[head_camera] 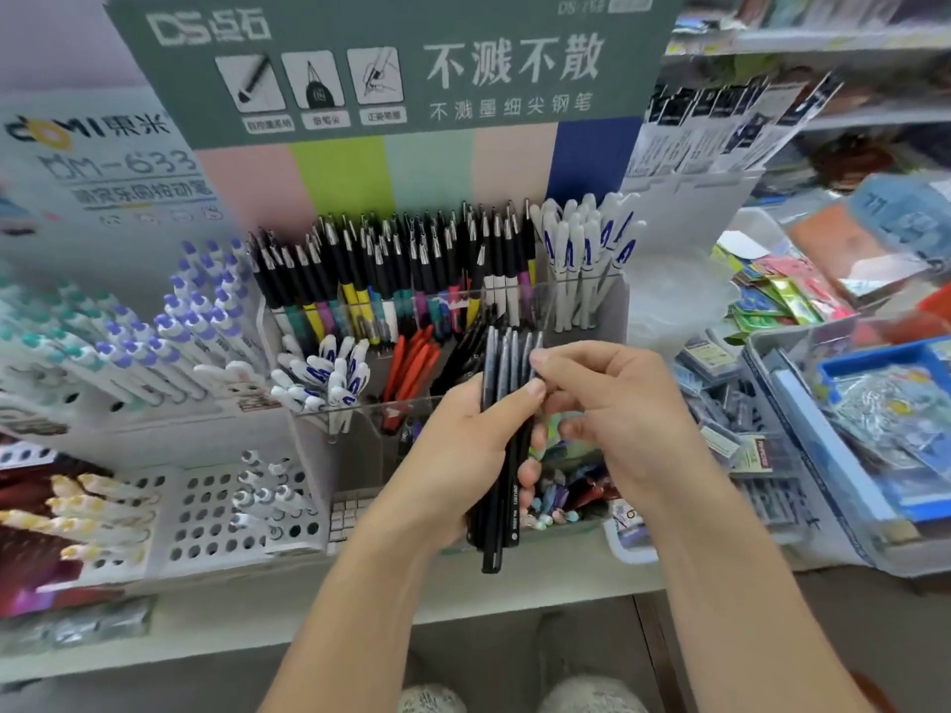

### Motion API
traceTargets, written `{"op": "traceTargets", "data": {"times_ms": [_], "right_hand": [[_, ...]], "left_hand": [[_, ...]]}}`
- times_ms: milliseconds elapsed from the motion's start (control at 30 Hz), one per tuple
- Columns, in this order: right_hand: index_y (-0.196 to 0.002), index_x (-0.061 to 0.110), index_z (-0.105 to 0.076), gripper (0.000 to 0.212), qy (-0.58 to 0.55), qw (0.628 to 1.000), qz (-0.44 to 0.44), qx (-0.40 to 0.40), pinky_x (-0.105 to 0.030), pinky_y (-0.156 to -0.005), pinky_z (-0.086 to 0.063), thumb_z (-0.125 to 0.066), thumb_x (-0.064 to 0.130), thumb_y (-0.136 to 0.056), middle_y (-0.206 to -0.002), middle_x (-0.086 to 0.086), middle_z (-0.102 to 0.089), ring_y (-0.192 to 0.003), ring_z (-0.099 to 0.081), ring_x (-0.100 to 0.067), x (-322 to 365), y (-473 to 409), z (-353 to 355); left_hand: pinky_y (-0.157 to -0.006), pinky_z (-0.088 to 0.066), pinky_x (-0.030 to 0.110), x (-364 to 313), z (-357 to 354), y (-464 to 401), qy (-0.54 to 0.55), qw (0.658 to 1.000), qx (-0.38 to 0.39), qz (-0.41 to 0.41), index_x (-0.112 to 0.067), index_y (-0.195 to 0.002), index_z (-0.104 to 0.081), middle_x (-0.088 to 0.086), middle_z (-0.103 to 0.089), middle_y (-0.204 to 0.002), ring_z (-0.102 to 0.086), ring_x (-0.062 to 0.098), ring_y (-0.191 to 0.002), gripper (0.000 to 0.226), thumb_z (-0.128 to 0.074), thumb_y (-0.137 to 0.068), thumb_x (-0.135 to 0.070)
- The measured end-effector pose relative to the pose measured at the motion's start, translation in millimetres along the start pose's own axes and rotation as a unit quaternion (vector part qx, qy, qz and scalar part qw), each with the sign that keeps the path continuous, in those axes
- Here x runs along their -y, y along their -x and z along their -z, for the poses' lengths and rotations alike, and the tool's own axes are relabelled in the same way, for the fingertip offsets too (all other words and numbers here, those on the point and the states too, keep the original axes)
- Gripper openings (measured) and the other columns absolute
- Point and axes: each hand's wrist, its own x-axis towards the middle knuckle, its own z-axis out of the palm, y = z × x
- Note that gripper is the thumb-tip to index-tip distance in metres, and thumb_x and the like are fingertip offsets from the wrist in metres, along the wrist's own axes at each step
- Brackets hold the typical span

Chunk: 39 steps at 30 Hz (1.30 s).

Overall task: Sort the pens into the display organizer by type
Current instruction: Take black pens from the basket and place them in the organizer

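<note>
- Now mid-sort: bundle of black pens (pixel 507 434) upright, gripped in left hand (pixel 463 455), fingers curled round the lower barrels, in front of the clear organizer (pixel 615 311).
- Right hand (pixel 617 403) pinching one cap near the top, thumb and forefinger tips closed on it.
- Best to draw that single pen straight up, keeping the bundle firmly clamped.
- Likely home: slot with black pens (pixel 463 347), just beside the red pens (pixel 411 367).
- Worth avoiding the white pens (pixel 329 378) at front left.
- Caps up, matching neighbours.
</note>
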Motion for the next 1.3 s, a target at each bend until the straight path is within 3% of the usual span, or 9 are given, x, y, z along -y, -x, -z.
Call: {"op": "traceTargets", "data": {"times_ms": [200,367,500,600,700,800,900,1133,1300], "right_hand": [[-0.079,0.009,-0.069,0.015,0.022,0.999,0.031,-0.025,-0.023,-0.047,-0.047,-0.065,0.010,-0.093,-0.052,0.005,-0.054,-0.047,-0.052,-0.009,5,-24,23],[-0.084,0.015,-0.061,0.018,-0.001,0.974,0.220,-0.055,-0.029,-0.048,-0.055,-0.058,0.011,-0.101,-0.059,0.004,-0.057,-0.050,-0.060,-0.016,29,-28,46],[-0.091,0.016,-0.058,0.011,0.044,0.939,0.322,-0.112,-0.037,-0.056,-0.060,-0.057,0.013,-0.101,-0.071,0.003,-0.064,-0.060,-0.070,-0.020,25,-43,55],[-0.093,0.020,-0.064,0.008,0.152,0.935,0.310,-0.081,-0.039,-0.066,-0.061,-0.062,0.015,-0.098,-0.076,0.007,-0.068,-0.069,-0.071,-0.012,0,-52,37],[-0.102,0.018,-0.073,0.009,0.266,0.908,0.322,-0.037,-0.025,-0.072,-0.056,-0.067,0.016,-0.096,-0.083,0.010,-0.069,-0.074,-0.064,-0.003,-23,-58,15],[-0.105,0.014,-0.077,0.014,0.281,0.918,0.278,-0.013,-0.005,-0.072,-0.046,-0.070,0.014,-0.093,-0.084,0.012,-0.069,-0.073,-0.059,0.011,-33,-72,5],[-0.103,0.015,-0.079,0.014,0.289,0.929,0.232,-0.019,-0.004,-0.071,-0.044,-0.070,0.011,-0.092,-0.084,0.011,-0.071,-0.072,-0.059,0.014,-39,-84,3],[-0.097,0.020,-0.078,0.009,0.220,0.956,0.189,-0.048,-0.017,-0.072,-0.055,-0.070,0.020,-0.094,-0.080,0.012,-0.074,-0.075,-0.069,0.001,-19,-61,13],[-0.085,-0.006,-0.071,0.030,0.008,0.991,0.058,0.124,-0.026,-0.047,-0.048,-0.064,0.020,-0.098,-0.061,-0.012,-0.058,-0.042,-0.052,-0.022,13,-35,28]], "left_hand": [[-0.050,-0.051,0.034,4,-31,-14,0.042,0.993,-0.108,-0.002,-0.006,-0.094,-0.056,0.010,-0.062,-0.066,-0.061,0.029,-0.055,0.029,-0.049,-0.106,-0.032],[-0.045,-0.045,0.031,11,-28,-13,0.047,0.969,-0.233,-0.073,-0.009,-0.091,-0.047,0.006,-0.052,-0.062,-0.051,0.023,-0.045,0.022,-0.048,-0.107,-0.024],[-0.043,-0.040,0.030,21,-19,-7,0.033,0.959,-0.265,-0.094,-0.011,-0.091,-0.045,0.000,-0.044,-0.060,-0.039,0.019,-0.044,0.019,-0.049,-0.106,-0.021],[-0.043,-0.041,0.029,23,-23,-5,0.002,0.962,-0.251,-0.104,-0.011,-0.092,-0.046,-0.001,-0.044,-0.060,-0.039,0.018,-0.044,0.017,-0.052,-0.105,-0.021],[-0.042,-0.040,0.028,22,-21,-6,0.033,0.962,-0.251,-0.101,-0.007,-0.100,-0.050,0.000,-0.045,-0.059,-0.038,0.018,-0.042,0.015,-0.053,-0.103,-0.021],[-0.042,-0.038,0.028,17,-14,-6,0.081,0.969,-0.215,-0.088,-0.006,-0.104,-0.055,0.003,-0.046,-0.061,-0.037,0.018,-0.042,0.017,-0.053,-0.103,-0.023],[-0.040,-0.037,0.028,12,-8,-5,0.103,0.975,-0.173,-0.089,-0.007,-0.102,-0.056,0.008,-0.050,-0.062,-0.036,0.018,-0.041,0.016,-0.049,-0.104,-0.022],[-0.042,-0.040,0.030,11,-8,-14,0.049,0.988,-0.102,-0.102,-0.003,-0.102,-0.058,0.015,-0.061,-0.068,-0.042,0.021,-0.039,0.021,-0.050,-0.104,-0.022],[-0.041,-0.041,0.029,4,-23,-23,0.024,0.994,-0.066,-0.084,0.000,-0.102,-0.061,0.016,-0.062,-0.068,-0.045,0.023,-0.042,0.027,-0.049,-0.106,-0.024]]}}
